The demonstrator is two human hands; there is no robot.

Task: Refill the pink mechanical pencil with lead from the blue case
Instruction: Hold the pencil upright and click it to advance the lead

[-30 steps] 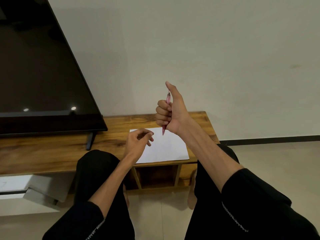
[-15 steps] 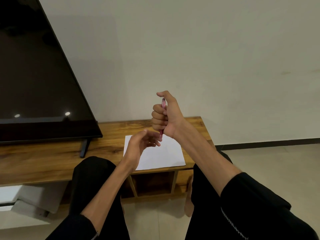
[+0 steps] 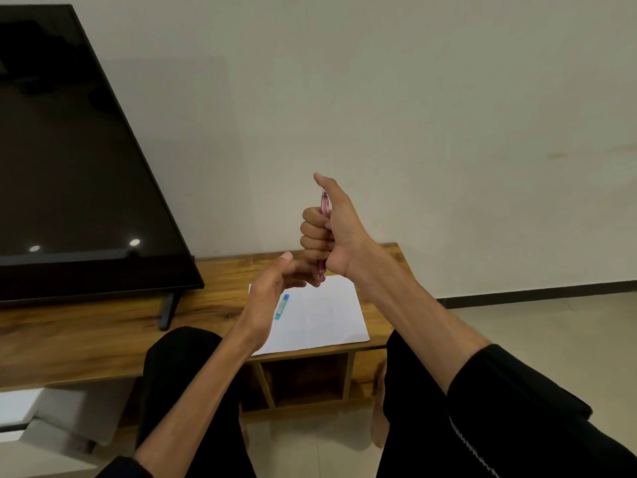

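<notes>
My right hand (image 3: 331,232) is raised above the table, fist closed around the pink mechanical pencil (image 3: 324,208), which stands upright with its tip pointing down; my thumb is lifted off the pencil's top end. My left hand (image 3: 272,291) is cupped just below and left of the pencil tip, fingers near the tip, palm holding nothing I can see. The blue lead case (image 3: 282,307) lies on the white sheet of paper (image 3: 320,319), partly behind my left hand.
The paper rests on a low wooden table (image 3: 86,332) with an open cubby beneath. A large dark TV screen (image 3: 69,174) stands at the left on thin legs. My knees in black trousers are below the table edge. A plain wall is behind.
My right thumb pressed down on the pencil's top, then lifted off again. My left hand rose and opened under the pencil tip, uncovering the blue case on the paper.
</notes>
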